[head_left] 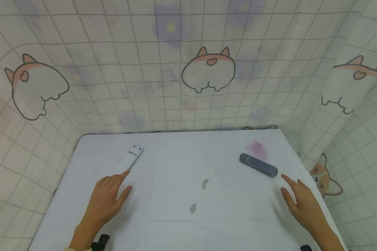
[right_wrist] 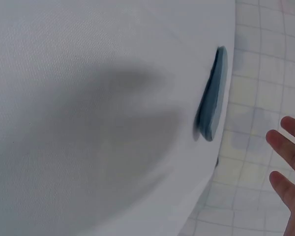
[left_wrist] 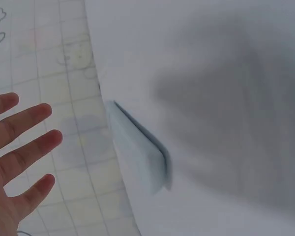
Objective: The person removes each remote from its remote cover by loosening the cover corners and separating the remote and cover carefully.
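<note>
On the tabletop [head_left: 172, 157], a white remote [head_left: 130, 158] lies just ahead of the spread left hand [head_left: 106, 197] and a dark remote [head_left: 258, 165] near the spread right hand [head_left: 304, 205], both likely light, stiff and smooth, best gripped by their long sides.

Curtained-off space, home-like look, but room type can't be told. Grid-patterned curtain [head_left: 138, 101] with cartoon animal prints [head_left: 208, 75] hangs behind and beside a white tabletop [head_left: 176, 157]. White remote [head_left: 130, 158] and dark remote [head_left: 258, 165] on it suit a home.
</note>
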`<state>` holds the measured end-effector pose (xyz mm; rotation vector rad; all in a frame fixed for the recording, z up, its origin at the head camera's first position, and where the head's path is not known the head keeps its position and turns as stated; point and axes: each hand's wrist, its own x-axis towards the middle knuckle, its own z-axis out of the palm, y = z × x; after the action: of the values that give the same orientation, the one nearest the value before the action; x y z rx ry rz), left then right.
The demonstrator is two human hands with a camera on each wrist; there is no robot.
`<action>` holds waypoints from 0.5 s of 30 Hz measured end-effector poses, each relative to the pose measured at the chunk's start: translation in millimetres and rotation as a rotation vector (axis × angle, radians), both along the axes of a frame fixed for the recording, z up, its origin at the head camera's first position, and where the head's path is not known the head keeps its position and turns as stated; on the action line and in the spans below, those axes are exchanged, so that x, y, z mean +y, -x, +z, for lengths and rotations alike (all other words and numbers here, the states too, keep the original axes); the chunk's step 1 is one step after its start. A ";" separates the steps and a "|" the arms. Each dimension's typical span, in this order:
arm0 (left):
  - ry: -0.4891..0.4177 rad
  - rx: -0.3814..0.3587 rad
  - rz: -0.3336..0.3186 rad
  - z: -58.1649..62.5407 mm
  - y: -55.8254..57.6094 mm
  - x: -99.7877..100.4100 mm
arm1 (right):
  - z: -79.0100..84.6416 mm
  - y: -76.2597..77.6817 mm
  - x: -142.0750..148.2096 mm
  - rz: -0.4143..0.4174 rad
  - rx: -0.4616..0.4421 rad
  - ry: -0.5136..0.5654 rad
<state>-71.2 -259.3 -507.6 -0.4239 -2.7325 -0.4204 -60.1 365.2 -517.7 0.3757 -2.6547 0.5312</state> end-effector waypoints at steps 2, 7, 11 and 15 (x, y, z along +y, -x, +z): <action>-0.007 0.003 -0.010 0.6 4.2 6.3 | -0.5 1.3 -0.1 -0.004 -0.010 0.012; -0.021 0.004 -0.028 1.2 13.0 21.7 | -1.7 4.5 -1.5 0.006 0.003 0.043; -0.049 -0.002 -0.045 2.7 17.4 34.5 | -4.1 5.6 -3.0 0.017 -0.001 0.063; -0.086 -0.013 -0.069 5.7 23.3 48.5 | -7.0 6.9 -3.5 0.013 -0.015 0.078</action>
<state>-94.4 -210.8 -502.0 -0.4956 -2.7066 -0.5584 -67.1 361.7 -524.7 0.3668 -2.6387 0.6419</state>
